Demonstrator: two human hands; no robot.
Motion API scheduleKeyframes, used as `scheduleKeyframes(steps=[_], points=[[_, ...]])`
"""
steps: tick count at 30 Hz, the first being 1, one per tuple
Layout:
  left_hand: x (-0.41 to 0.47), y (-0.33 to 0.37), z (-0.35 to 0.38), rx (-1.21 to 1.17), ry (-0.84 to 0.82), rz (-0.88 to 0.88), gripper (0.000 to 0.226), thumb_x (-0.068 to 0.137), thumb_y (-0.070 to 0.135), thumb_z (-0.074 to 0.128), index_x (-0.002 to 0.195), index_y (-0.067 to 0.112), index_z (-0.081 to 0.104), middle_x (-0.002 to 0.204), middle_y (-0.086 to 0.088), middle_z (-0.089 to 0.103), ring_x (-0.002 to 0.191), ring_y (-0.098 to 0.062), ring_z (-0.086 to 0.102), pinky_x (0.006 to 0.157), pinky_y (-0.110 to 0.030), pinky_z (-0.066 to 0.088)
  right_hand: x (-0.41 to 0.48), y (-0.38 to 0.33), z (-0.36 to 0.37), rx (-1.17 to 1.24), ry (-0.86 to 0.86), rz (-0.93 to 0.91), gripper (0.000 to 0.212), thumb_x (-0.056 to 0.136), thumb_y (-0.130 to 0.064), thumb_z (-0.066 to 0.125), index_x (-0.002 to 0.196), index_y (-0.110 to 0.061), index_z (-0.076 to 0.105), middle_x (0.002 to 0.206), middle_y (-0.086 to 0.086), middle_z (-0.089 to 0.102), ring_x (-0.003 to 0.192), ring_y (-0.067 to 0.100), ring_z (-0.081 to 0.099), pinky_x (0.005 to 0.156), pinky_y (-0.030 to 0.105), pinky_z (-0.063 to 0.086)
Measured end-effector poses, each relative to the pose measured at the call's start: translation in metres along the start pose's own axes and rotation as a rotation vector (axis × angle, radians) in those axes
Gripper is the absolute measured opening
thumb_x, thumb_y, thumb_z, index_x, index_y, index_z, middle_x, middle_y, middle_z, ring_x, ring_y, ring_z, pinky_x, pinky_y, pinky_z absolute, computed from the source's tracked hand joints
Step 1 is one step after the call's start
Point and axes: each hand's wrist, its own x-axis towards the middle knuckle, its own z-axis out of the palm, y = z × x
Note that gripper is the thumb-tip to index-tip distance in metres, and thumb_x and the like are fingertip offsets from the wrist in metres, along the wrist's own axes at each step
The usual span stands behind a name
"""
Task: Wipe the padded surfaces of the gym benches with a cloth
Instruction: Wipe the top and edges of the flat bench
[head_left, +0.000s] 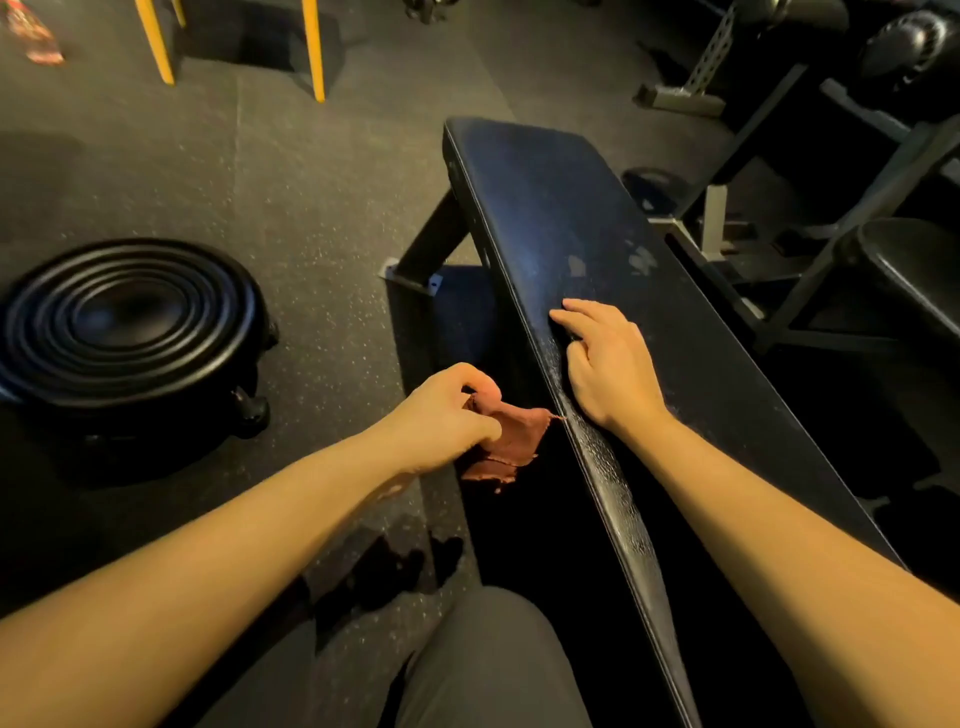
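We have the left hand (441, 410) with fingers and thumb curled tight round a bunched red-brown cloth (511, 441). The cloth hangs off the bench (561, 208), just beside its left long edge near the near end, and one corner touches that edge. Most of the cloth droops below the hand, clear of the top, so nothing is being wiped right now. We judge the hand is regathering the cloth into a pad for the next pass.

The right hand (608, 364) lies on the bench top close to the same left edge. Its fingers are loosely spread and a little bent, the palm is down, and it holds nothing. It looks placed there to brace the person leaning over, and maybe to steady the bench.

Pale streaks run along the left edge and there are scuffs mid-top. They could be dust or wet sheen; the light is too dim to say.

The far half of the top looks untouched. We judge the task is early, as a second bench (914, 265) stands well apart at the right. The next move needs the cloth brought up onto the top, ahead of the right hand.
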Motion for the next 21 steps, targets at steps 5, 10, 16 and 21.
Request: scheduleKeyframes(steps=[5, 10, 16, 21], points=[[0.024, 0.010, -0.026, -0.009, 0.217, 0.141, 0.029, 0.081, -0.006, 0.071, 0.101, 0.015, 0.072, 0.089, -0.003, 0.077, 0.087, -0.017, 0.075, 0.077, -0.030, 0.058, -0.001, 0.000, 0.000, -0.014, 0.007, -0.004, 0.048, 0.094, -0.011, 0.043, 0.137, -0.018, 0.063, 0.148, -0.001, 0.054, 0.139, 0.017, 0.042, 0.116, 0.040, 0.032], [0.057, 0.016, -0.035, -0.345, 0.288, 0.170, 0.026, 0.094, -0.008, 0.054, 0.105, 0.006, 0.073, 0.097, -0.011, 0.078, 0.096, -0.026, 0.076, 0.090, -0.042, 0.060, 0.001, -0.001, -0.003, -0.020, -0.007, 0.001, 0.058, 0.088, -0.022, 0.033, 0.138, -0.021, 0.063, 0.149, -0.004, 0.053, 0.139, 0.014, 0.041, 0.116, 0.037, 0.032], [0.107, 0.014, -0.038, -0.343, 0.415, 0.046, 0.019, 0.097, 0.007, 0.062, 0.107, 0.021, 0.068, 0.106, -0.002, 0.070, 0.099, -0.018, 0.064, 0.075, -0.028, 0.049, 0.002, 0.000, -0.005, -0.020, -0.057, 0.008, 0.052, 0.093, -0.016, 0.043, 0.141, -0.023, 0.060, 0.151, -0.006, 0.050, 0.141, 0.013, 0.039, 0.119, 0.038, 0.032], [0.108, 0.011, -0.054, -0.328, 0.405, -0.042, 0.008, 0.099, 0.023, 0.066, 0.106, 0.023, 0.067, 0.105, 0.001, 0.070, 0.094, -0.011, 0.064, 0.070, -0.023, 0.046, 0.020, -0.009, -0.019, -0.184, -0.162, -0.015, 0.042, 0.088, -0.014, 0.053, 0.126, -0.023, 0.069, 0.134, -0.003, 0.063, 0.127, 0.022, 0.055, 0.102, 0.041, 0.047]])
